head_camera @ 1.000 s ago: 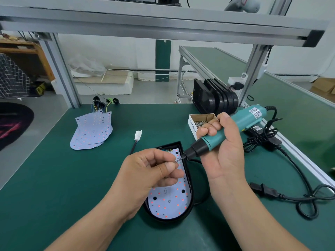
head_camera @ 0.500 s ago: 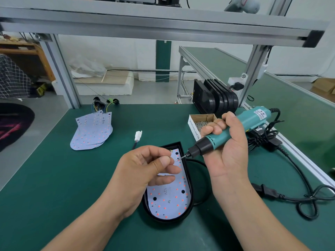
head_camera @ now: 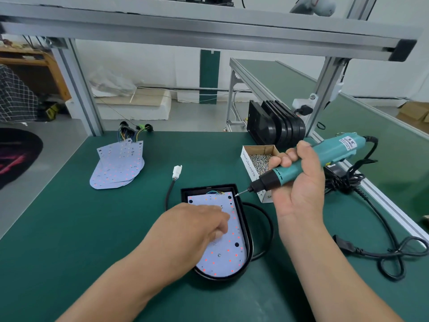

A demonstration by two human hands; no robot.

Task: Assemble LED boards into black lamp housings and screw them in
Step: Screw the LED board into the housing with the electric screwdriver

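Now, board: a white rounded LED board [head_camera: 228, 254] dotted with red sits inside a black D-shaped lamp housing [head_camera: 246, 231] on the green desk [head_camera: 92, 228].
Left hand [head_camera: 192, 231]: rests palm down on the board, fingers loosely extended and blurred, gripping nothing.
Right hand [head_camera: 299, 182]: wrapped around a teal electric screwdriver [head_camera: 325, 156], bit tip at the housing's far right corner.
Screws [head_camera: 261, 159]: in a small open cardboard box [head_camera: 249, 163] just beside the screwdriver.
Spares: a stack of white boards [head_camera: 117, 166] at far left.

matt green mat [head_camera: 69, 228], cardboard box [head_camera: 249, 162]
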